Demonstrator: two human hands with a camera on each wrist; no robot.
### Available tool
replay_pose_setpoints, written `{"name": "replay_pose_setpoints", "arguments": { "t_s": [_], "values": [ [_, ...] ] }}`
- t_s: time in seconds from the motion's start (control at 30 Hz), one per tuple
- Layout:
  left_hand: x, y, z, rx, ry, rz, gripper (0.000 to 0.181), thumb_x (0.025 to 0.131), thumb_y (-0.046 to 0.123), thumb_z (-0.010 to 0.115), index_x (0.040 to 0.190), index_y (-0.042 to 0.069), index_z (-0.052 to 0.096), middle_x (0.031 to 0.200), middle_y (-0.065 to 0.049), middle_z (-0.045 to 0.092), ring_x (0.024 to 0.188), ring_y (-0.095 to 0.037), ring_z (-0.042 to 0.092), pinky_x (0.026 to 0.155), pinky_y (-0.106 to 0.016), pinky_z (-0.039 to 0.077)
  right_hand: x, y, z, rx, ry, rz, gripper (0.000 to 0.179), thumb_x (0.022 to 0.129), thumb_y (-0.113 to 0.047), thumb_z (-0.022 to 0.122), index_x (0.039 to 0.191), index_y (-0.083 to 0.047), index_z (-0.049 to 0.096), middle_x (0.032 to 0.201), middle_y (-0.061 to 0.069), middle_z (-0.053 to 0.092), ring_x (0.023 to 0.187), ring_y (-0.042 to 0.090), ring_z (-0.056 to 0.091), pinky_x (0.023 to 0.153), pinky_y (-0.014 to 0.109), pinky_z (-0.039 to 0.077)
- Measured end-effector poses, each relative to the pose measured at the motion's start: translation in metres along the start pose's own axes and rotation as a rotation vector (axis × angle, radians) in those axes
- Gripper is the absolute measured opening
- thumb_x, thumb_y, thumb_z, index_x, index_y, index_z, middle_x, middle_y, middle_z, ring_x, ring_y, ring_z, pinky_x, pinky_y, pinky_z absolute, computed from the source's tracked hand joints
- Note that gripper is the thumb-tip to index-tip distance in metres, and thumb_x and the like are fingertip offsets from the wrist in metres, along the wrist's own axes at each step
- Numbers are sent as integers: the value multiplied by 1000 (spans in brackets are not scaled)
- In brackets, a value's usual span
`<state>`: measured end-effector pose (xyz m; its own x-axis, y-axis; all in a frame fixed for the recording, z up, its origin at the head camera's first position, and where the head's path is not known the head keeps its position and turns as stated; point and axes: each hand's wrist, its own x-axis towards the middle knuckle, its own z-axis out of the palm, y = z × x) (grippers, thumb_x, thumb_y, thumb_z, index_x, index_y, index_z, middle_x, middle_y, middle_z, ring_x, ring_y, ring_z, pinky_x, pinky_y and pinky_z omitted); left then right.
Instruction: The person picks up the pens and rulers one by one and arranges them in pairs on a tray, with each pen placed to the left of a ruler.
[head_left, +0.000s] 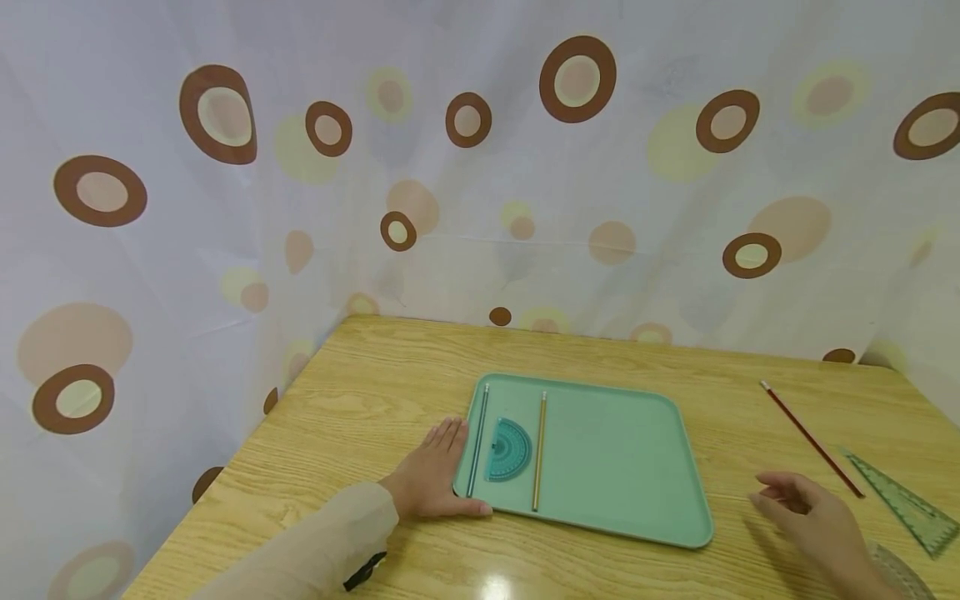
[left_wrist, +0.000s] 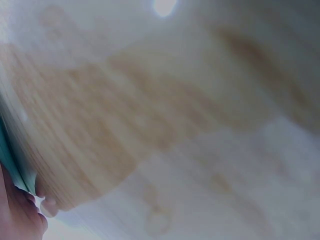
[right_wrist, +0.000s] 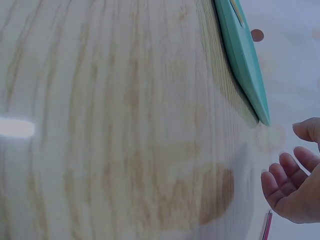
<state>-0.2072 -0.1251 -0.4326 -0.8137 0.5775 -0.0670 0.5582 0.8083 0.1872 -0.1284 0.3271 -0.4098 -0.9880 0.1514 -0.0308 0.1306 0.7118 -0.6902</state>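
Note:
My left hand (head_left: 433, 477) lies with straight fingers along the left edge of a green tray (head_left: 622, 450), its thumb at the near left corner. On the tray lie a dark blue pencil (head_left: 477, 442), a blue protractor (head_left: 510, 450) and a yellow pencil (head_left: 539, 450). To the right of the tray, my right hand (head_left: 813, 517) hovers over the table with loosely bent fingers and nothing in them. The right wrist view also shows this hand (right_wrist: 295, 185) empty, its thumb apart from the fingers. Beyond it lies a red pencil (head_left: 813, 440).
A clear green set square (head_left: 903, 504) lies right of the red pencil. Behind my right wrist, a clear curved piece with scale marks (head_left: 896, 571) is partly hidden. The wooden table (head_left: 390, 367) meets a patterned curtain (head_left: 450, 275) at its back and left.

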Motion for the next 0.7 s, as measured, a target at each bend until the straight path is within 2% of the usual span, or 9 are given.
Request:
{"name": "replay_pose_setpoints", "arguments": {
  "t_s": [0.13,0.43,0.57,0.7],
  "values": [
    [0,0,0,-2,0,-2,116,75,78,45,147,-5,9,154,-22,11,144,-32,11,117,-42,17,-2,3,-1,1,23,5,56,92,-37,57,123,9,49,79,-24,58,67,-14,48,58,18,47],
    [0,0,0,-10,2,0,116,76,78,45,147,-5,8,154,-22,11,144,-32,11,117,-42,17,-2,7,-9,71,-58,66,61,93,-38,55,127,10,44,80,-29,54,69,-10,51,60,21,50],
    [0,0,0,-9,6,0,116,75,79,44,147,-5,8,154,-22,11,144,-32,11,117,-42,17,-3,9,-11,59,-46,49,58,93,-35,55,124,12,45,78,-30,53,68,-10,51,60,21,51],
    [-1,0,0,-4,6,1,117,75,80,43,147,-5,8,154,-22,11,144,-32,11,117,-42,17,-4,12,-12,4,-5,25,56,93,-35,56,123,12,46,77,-30,52,66,-13,48,57,20,49]
  ]
}}
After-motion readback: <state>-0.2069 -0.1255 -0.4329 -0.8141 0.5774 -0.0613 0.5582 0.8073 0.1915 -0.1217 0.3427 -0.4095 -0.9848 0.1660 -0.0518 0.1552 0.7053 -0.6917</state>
